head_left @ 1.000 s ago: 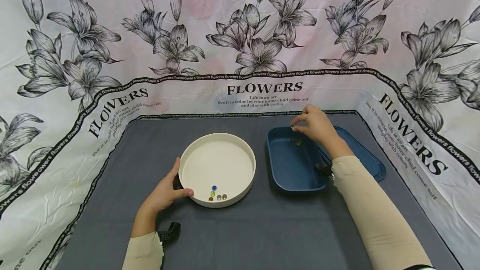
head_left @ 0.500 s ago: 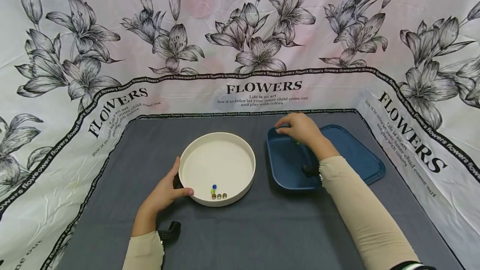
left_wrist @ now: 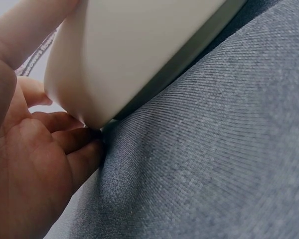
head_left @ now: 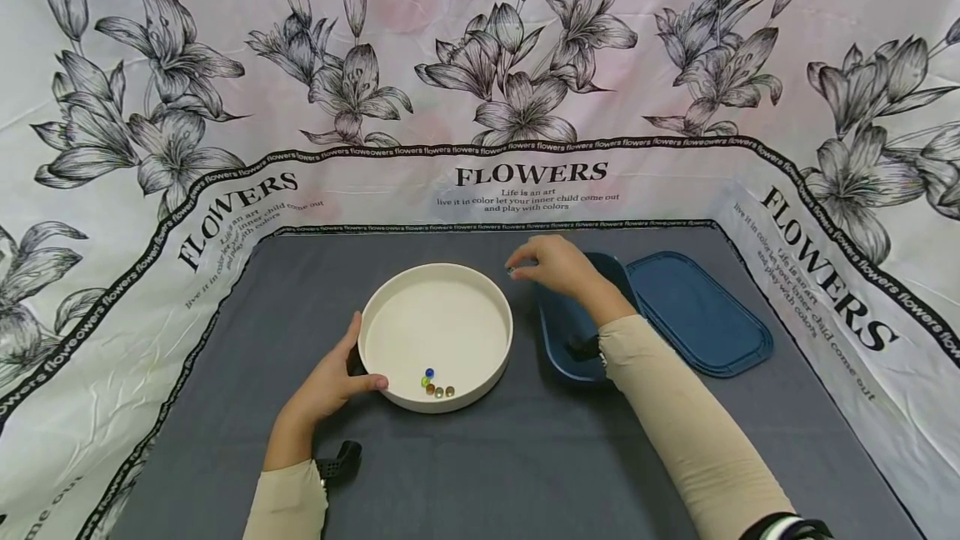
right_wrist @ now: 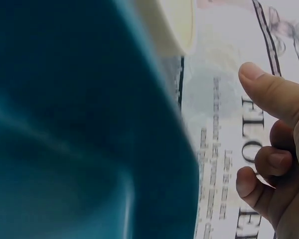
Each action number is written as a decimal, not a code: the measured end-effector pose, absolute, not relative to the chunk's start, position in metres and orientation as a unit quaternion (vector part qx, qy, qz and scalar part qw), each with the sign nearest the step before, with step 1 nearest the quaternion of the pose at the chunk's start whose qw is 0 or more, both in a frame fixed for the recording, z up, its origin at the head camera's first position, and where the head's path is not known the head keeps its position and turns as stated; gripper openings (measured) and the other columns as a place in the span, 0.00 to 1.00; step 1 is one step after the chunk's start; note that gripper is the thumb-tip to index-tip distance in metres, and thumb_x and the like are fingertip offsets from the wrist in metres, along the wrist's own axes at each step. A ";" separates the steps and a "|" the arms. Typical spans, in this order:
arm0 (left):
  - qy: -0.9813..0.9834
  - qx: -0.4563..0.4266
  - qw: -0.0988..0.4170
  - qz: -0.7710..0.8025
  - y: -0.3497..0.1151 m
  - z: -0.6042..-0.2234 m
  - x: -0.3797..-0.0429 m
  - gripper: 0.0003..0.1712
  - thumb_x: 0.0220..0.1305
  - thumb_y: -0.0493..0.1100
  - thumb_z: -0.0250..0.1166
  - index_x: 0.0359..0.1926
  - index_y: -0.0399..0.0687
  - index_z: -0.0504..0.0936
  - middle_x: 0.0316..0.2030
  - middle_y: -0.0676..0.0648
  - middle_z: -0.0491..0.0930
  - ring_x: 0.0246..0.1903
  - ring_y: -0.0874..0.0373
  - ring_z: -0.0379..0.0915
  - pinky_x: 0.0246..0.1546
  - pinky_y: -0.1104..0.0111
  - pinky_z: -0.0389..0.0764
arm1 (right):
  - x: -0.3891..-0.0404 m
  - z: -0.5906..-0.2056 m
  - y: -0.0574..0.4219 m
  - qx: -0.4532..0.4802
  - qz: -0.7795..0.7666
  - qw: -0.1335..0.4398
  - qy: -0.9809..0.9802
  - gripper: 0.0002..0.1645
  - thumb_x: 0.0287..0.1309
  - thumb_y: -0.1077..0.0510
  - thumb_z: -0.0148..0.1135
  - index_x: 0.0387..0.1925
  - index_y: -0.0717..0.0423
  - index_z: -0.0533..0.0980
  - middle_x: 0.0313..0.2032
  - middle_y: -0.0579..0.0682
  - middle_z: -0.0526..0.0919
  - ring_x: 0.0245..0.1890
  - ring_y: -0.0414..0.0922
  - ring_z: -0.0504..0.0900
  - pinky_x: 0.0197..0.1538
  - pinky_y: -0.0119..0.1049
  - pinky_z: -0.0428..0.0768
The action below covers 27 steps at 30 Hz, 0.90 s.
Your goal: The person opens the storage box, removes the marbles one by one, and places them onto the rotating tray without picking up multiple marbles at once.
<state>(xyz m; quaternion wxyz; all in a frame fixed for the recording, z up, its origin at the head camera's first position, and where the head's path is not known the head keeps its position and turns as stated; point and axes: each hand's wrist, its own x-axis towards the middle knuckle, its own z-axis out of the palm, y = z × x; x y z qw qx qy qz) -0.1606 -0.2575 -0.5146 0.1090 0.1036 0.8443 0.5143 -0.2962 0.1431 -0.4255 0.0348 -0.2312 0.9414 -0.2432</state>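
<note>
My left hand (head_left: 327,390) grips the left side of a round cream tray (head_left: 435,315), thumb over the rim. In the left wrist view its fingers curl against the lower edge of the tray wall (left_wrist: 119,50). Several small glass marbles, among them a blue marble (head_left: 430,372), lie inside near the tray's front. My right hand (head_left: 558,265) hangs in the air between the tray and a blue rectangular container (head_left: 557,344). Between its thumb and fingertips it pinches a small shiny marble (head_left: 511,271), mostly hidden. In the right wrist view the marble is out of sight behind the thumb (right_wrist: 271,89).
A blue lid (head_left: 701,315) lies flat to the right of the container. Grey cloth (head_left: 450,473) covers the table, and a flower-printed cloth (head_left: 525,90) rises along the back and sides. The right forearm crosses over the container's front right part.
My right hand has moved left from over the blue container toward the tray, carrying the marble. The marbles in the tray have shifted slightly. My left hand keeps its grip.
</note>
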 end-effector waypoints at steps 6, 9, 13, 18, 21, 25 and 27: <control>0.851 0.099 0.107 0.504 -0.259 -0.515 -0.161 0.76 0.53 0.48 0.81 0.82 0.47 0.30 0.82 0.43 0.33 0.81 0.44 0.36 0.75 0.43 0.47 | -0.297 -0.427 0.115 -0.266 -0.233 0.055 0.934 0.14 0.65 0.49 0.71 0.50 0.43 0.88 0.50 0.44 0.86 0.50 0.46 0.84 0.52 0.47 0.82; 0.849 0.101 0.109 0.506 -0.260 -0.515 -0.162 0.76 0.53 0.48 0.81 0.82 0.48 0.30 0.82 0.43 0.33 0.81 0.44 0.36 0.75 0.43 0.47 | -0.297 -0.428 0.103 -0.290 -0.218 0.072 0.929 0.14 0.65 0.49 0.71 0.51 0.43 0.87 0.50 0.44 0.85 0.49 0.45 0.83 0.51 0.45 0.82; 0.843 0.109 0.109 0.516 -0.261 -0.514 -0.163 0.76 0.53 0.48 0.81 0.82 0.52 0.29 0.82 0.44 0.33 0.81 0.46 0.36 0.76 0.54 0.50 | -0.298 -0.429 0.087 -0.335 -0.199 0.093 0.916 0.14 0.65 0.50 0.71 0.51 0.44 0.88 0.46 0.43 0.84 0.45 0.45 0.81 0.50 0.44 0.80; 0.839 0.112 0.107 0.522 -0.260 -0.512 -0.163 0.76 0.53 0.48 0.81 0.82 0.53 0.29 0.82 0.45 0.32 0.81 0.47 0.33 0.76 0.55 0.49 | -0.301 -0.428 0.072 -0.366 -0.189 0.112 0.904 0.14 0.64 0.50 0.71 0.50 0.43 0.88 0.48 0.40 0.85 0.51 0.45 0.81 0.57 0.44 0.79; 0.840 0.115 0.110 0.518 -0.260 -0.511 -0.163 0.76 0.53 0.48 0.81 0.82 0.51 0.28 0.82 0.44 0.31 0.81 0.46 0.31 0.76 0.45 0.46 | -0.303 -0.428 0.064 -0.371 -0.183 0.125 0.902 0.13 0.64 0.49 0.71 0.50 0.43 0.88 0.47 0.40 0.86 0.50 0.44 0.81 0.56 0.44 0.79; 0.842 0.115 0.110 0.515 -0.260 -0.511 -0.163 0.76 0.53 0.48 0.81 0.82 0.51 0.29 0.82 0.45 0.31 0.81 0.46 0.31 0.75 0.43 0.45 | -0.306 -0.432 0.055 -0.372 -0.175 0.139 0.901 0.12 0.63 0.50 0.72 0.48 0.43 0.88 0.45 0.39 0.86 0.46 0.43 0.79 0.54 0.42 0.78; 0.843 0.116 0.111 0.513 -0.260 -0.512 -0.163 0.76 0.53 0.48 0.80 0.82 0.51 0.29 0.82 0.45 0.31 0.81 0.46 0.31 0.76 0.46 0.46 | -0.306 -0.434 0.051 -0.369 -0.173 0.151 0.901 0.12 0.63 0.51 0.72 0.48 0.43 0.88 0.44 0.40 0.85 0.46 0.44 0.78 0.52 0.42 0.77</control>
